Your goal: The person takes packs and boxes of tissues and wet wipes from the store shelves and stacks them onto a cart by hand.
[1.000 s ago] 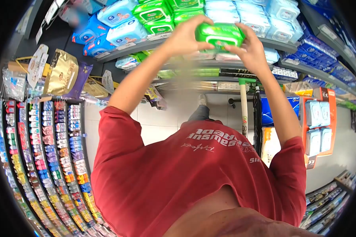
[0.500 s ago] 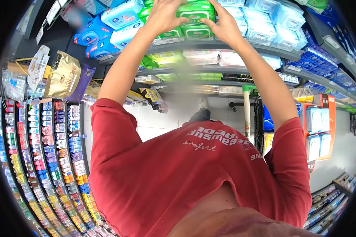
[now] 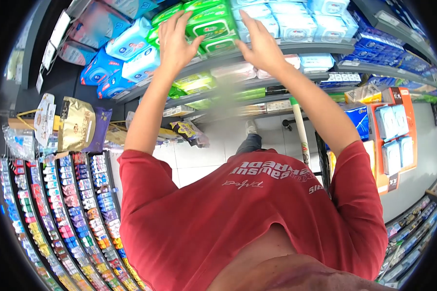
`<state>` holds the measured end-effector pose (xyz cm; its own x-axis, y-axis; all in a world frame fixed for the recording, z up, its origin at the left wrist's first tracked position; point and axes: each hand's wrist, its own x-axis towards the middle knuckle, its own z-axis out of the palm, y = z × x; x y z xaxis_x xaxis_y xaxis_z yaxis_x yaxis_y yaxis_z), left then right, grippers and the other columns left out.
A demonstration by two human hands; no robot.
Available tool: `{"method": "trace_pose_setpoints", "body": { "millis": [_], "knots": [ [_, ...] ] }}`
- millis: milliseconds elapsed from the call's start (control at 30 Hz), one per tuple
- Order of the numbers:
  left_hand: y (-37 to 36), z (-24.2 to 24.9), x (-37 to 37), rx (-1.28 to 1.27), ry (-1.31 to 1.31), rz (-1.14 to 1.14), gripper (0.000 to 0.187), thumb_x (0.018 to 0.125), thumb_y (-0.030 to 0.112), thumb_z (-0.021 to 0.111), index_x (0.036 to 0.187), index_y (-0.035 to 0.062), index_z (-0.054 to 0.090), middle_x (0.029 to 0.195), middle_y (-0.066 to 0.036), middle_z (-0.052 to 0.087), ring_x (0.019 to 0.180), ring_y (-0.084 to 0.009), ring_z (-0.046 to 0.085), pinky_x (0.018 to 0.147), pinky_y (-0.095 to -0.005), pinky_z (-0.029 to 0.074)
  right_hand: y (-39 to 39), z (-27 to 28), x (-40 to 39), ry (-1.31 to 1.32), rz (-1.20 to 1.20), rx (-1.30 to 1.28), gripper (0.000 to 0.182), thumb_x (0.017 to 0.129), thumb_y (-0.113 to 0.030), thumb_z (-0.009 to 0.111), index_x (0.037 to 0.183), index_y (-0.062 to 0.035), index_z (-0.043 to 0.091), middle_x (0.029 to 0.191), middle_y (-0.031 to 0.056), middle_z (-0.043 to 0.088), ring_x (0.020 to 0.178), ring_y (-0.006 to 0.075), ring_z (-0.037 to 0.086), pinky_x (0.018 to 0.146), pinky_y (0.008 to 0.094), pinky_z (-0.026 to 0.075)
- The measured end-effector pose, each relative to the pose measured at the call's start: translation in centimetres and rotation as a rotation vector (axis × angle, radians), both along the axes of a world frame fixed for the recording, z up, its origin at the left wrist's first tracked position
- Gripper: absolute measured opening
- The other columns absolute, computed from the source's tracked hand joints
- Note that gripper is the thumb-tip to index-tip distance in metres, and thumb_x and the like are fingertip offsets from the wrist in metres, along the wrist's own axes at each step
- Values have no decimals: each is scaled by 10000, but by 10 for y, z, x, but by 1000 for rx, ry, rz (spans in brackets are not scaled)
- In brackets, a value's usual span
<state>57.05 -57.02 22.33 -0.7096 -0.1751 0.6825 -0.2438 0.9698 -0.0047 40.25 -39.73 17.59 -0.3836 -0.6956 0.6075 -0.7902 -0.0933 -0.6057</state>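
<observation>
Green packs of wipes point(image 3: 211, 28) are stacked on the upper shelf at the top of the view. My left hand point(image 3: 177, 44) is open over the left part of these packs, its fingers spread and its thumb reaching toward the front pack. Just right of the stack is my right hand point(image 3: 261, 48), also open, with its thumb at the edge of the lower green pack. Its fingers overlap light blue packs of wipes point(image 3: 295, 26) in this view. White and blue packs of wipes point(image 3: 140, 65) lie to the left of my left hand.
A lower shelf holds pink and green packs point(image 3: 233, 71). Gold pouches point(image 3: 76, 124) hang at the left. Nearer on the right are a pale green-topped pole point(image 3: 300, 128) and an orange display board point(image 3: 395, 140). Tall racks of small goods point(image 3: 68, 194) fill the lower left.
The shelves sit lower in view and have shifted slightly left. My left hand has moved left and down relative to the green stack, and my right hand has come lower. Both remain open.
</observation>
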Motion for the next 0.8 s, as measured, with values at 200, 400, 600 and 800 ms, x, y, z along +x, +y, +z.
{"method": "trace_pose_setpoints", "body": {
  "millis": [200,400,600,800],
  "knots": [
    [70,-27,-3,-109,181,-49,521,753,184,810,1235,93,634,1363,-162,544,1236,-380,513,1083,-550,342,107,-68,10,-65,-80,-58,372,844,-88,703,1202,-43,615,1136,191,623,1091,383,588,931,429,488],
    [126,-99,-33,269,-85,-402,116,791,-13,733,898,30,719,941,-138,710,865,-304,685,766,-369,532,238,-132,-36,-139,-398,46,195,822,-52,676,1013,-15,690,1019,176,684,972,356,643,879,412,509],
    [196,-137,-79,479,-388,-662,57,790,27,720,836,51,698,800,-96,664,753,-300,666,668,-390,531,343,-131,-85,31,-839,147,155,829,-93,697,967,-23,710,1002,157,696,999,345,638,894,419,509],
    [276,-138,-134,419,-433,-939,37,836,62,704,872,54,704,844,-97,677,748,-296,665,657,-376,528,458,-126,-128,288,-1189,414,576,764,-196,770,1269,-18,559,1284,195,568,1180,395,532,1001,456,456]
  ]
}}
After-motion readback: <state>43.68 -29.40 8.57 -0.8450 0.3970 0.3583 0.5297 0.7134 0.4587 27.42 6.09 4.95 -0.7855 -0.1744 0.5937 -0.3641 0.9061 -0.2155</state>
